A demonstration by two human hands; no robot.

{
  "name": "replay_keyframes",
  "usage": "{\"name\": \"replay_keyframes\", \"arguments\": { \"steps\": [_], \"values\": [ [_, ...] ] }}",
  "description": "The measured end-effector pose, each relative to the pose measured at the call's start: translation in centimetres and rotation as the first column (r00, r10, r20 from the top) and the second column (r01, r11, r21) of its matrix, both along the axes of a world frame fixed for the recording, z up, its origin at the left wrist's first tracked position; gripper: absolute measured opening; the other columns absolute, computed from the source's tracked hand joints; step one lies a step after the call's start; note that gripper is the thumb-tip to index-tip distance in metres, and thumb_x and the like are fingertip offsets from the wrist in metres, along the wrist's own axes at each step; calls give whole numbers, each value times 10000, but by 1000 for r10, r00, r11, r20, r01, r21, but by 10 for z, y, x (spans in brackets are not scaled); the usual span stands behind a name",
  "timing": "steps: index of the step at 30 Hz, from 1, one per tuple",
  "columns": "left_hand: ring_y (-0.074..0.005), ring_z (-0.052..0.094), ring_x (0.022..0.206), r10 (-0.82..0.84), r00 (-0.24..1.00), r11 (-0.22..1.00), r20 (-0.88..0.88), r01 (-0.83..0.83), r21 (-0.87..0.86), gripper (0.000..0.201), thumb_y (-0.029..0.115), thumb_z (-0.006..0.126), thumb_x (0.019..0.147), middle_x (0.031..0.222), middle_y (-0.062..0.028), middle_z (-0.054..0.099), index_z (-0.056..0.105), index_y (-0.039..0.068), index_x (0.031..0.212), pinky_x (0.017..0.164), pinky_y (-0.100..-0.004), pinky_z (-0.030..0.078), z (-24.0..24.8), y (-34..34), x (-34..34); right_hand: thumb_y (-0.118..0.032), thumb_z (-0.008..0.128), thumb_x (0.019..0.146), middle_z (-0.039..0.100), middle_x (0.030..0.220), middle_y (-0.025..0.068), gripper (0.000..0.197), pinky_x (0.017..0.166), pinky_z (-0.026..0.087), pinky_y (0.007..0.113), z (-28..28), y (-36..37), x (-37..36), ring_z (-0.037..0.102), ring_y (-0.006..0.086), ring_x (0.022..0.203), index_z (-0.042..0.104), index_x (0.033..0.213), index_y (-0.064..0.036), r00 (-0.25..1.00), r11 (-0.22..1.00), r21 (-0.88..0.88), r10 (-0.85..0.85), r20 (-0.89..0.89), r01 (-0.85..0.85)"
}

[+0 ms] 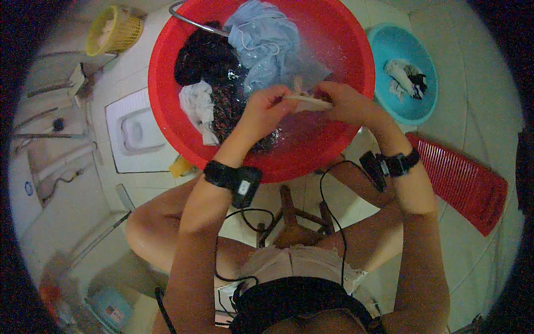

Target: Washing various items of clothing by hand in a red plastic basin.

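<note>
Over a large red basin point(158, 111) of water, my left hand point(266, 111) and my right hand point(346, 103) pinch a small pale cloth item point(310, 102) between them. Its exact kind is hard to make out. Just beyond my hands, a light blue garment point(264, 39) with a pale cord lies in the water. Dark clothing point(206, 55) and a white cloth point(197, 106) rest along the basin's left side. A curved metal tube point(194, 23) reaches over the far left rim.
To the right stands a turquoise basin point(384, 72) with black-and-white cloth point(409, 78) in it. Below that leans a red ridged washboard point(461, 181). A yellow basket point(125, 33) is at the far left, near a squat toilet point(136, 131). Black cables point(343, 234) run from my wrist straps.
</note>
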State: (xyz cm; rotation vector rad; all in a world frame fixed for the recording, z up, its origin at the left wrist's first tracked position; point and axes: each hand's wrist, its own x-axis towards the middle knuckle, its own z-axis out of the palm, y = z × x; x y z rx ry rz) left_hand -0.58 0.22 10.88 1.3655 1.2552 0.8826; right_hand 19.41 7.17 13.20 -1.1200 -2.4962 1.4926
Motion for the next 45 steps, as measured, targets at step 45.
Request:
{"name": "replay_keyframes", "arguments": {
  "steps": [45],
  "values": [
    [-326,574,701,149,705,979,-694,-4,206,168,226,511,762,764,-141,596,608,90,767,630,-419,455,-56,38,-32,-108,490,778,613,923,136,274,725,454,358,-62,74,56,589,250,837,554,1036,-42,944,976,216,-32,328,-42]
  ]
}}
